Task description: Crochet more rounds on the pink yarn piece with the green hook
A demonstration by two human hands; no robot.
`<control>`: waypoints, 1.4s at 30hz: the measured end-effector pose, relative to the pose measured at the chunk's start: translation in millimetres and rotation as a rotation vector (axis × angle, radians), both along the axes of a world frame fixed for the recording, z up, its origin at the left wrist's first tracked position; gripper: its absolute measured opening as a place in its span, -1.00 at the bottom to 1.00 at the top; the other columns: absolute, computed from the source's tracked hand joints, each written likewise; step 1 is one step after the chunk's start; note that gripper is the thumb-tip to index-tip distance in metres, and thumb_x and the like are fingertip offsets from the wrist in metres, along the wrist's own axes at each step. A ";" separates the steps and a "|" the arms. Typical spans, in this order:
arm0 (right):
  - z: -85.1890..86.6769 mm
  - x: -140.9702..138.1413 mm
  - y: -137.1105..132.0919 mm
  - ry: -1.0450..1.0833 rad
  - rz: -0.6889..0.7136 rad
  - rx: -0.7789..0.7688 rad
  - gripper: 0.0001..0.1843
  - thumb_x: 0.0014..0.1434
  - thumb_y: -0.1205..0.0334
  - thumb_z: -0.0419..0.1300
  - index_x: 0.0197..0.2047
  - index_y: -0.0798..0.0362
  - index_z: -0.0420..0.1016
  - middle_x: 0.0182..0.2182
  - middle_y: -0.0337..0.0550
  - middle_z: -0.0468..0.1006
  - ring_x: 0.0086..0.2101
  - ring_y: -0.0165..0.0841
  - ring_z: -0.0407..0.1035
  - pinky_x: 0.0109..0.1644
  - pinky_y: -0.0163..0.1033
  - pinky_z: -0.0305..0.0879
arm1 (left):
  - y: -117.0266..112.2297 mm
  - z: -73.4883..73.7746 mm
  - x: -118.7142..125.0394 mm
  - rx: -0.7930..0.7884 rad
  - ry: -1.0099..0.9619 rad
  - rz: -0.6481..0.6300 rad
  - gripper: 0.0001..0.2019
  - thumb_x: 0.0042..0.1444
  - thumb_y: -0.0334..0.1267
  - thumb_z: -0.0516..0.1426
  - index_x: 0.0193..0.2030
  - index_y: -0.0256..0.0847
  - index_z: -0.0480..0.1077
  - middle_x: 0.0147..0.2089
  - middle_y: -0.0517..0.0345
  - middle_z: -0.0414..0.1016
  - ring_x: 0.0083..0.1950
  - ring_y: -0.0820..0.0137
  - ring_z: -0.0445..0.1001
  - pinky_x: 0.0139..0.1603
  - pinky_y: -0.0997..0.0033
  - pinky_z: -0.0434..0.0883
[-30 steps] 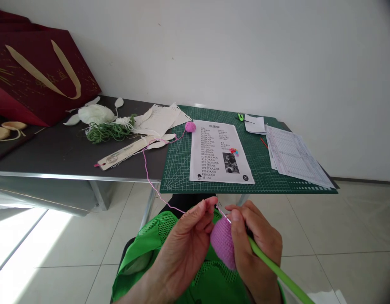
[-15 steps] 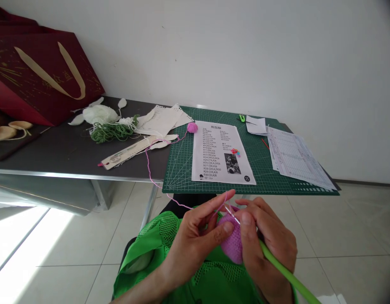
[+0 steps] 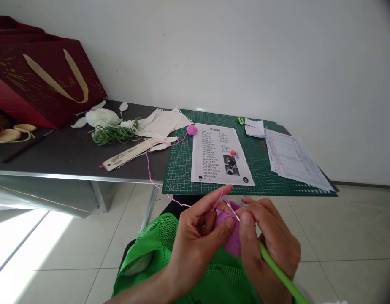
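My left hand (image 3: 199, 232) pinches a pink crocheted piece (image 3: 232, 244) between thumb and fingers, its index finger raised with pink yarn (image 3: 219, 197) running over it. In my right hand (image 3: 267, 240) is a crochet hook (image 3: 277, 268) with a green handle and a silver shaft. The hook's metal tip lies at the upper edge of the piece, against the yarn. From my left hand the strand trails over the table edge to a small pink yarn ball (image 3: 191, 130). Parts of the piece are hidden behind my fingers.
A printed pattern sheet (image 3: 214, 169) lies on a green cutting mat (image 3: 179, 164), with small coloured clips (image 3: 234, 153) on it. Papers (image 3: 298, 158) lie at right. White yarn (image 3: 101, 117), green yarn (image 3: 114, 135), a ruler (image 3: 125, 158) and a red gift bag (image 3: 55, 80) are at left.
The crocheted piece has tilted and dropped slightly between my hands. My left index finger has shifted a little left, and the hook tip has moved slightly. The view has shifted a little.
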State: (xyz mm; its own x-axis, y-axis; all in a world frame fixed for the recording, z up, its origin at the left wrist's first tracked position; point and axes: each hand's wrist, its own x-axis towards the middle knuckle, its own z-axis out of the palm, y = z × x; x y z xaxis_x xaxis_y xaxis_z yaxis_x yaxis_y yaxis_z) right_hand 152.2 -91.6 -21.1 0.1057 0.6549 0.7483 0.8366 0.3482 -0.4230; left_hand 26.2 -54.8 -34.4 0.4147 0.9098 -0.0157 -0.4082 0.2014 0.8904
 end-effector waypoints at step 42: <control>44.3 17.1 1.5 0.124 0.367 -0.136 -0.81 0.36 0.37 0.08 -0.32 0.06 0.43 -0.49 -0.30 0.50 -0.43 -0.51 0.34 -0.37 -0.36 0.32 | 15.7 23.3 -17.5 -0.147 -0.250 -0.341 -0.65 0.20 -0.35 0.33 0.13 -0.05 0.61 -0.27 0.17 0.51 -0.31 0.53 0.39 -0.25 0.63 0.35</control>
